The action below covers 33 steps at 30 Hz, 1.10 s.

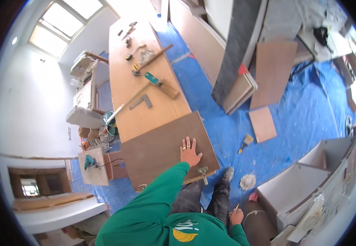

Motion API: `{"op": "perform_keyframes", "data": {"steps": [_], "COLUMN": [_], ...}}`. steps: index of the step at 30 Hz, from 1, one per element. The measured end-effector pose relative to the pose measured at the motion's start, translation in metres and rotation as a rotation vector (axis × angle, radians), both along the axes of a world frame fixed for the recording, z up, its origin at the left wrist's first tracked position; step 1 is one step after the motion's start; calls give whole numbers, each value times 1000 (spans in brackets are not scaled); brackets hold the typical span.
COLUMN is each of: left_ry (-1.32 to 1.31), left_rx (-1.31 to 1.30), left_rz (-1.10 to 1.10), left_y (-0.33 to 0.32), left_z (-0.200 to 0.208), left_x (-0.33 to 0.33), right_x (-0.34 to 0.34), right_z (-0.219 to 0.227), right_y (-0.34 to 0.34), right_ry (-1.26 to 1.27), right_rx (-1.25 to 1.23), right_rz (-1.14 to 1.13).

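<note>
My left hand [190,155] lies flat with its fingers spread on a dark brown wooden panel [161,143], near the panel's right side. The panel rests on the near end of a long light-wood bench top [135,94]. Along its near edge sit two metal cabinet hinges, one hinge [203,172] at the right and another hinge [141,187] at the left. Down by my right thigh, my right hand [236,216] is closed on a thin orange pencil [238,206].
Farther up the bench lie a try square [143,101], a green-and-wood tool [161,85], a tape measure [135,69] and several small items. Blue sheeting [223,127] covers the floor, with a brush [246,143] on it. A grey cabinet carcass [284,192] stands at right.
</note>
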State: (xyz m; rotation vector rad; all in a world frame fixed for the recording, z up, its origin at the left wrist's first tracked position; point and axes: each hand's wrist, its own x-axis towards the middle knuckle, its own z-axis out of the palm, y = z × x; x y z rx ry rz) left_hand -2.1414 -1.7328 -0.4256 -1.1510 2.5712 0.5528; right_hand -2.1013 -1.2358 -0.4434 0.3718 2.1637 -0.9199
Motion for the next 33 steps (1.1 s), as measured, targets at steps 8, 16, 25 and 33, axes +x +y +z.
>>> {"op": "perform_keyframes", "data": {"steps": [8, 16, 25, 33], "left_ry": [92, 100, -345, 430], "left_rx": [336, 315, 651, 723], "left_rz": [225, 434, 886, 1451], "left_y": [-25, 107, 291, 294], "left_z": [68, -13, -5, 24], "left_x": [76, 266, 380, 314], "right_x": [-118, -235, -261, -363], "right_z": [21, -58, -27, -139], "right_y": [-2, 26, 3, -15], "right_ry": [-113, 828, 394, 137], "right_rx": [-113, 54, 242, 248], "right_rz": [193, 1744, 2096, 2081]}}
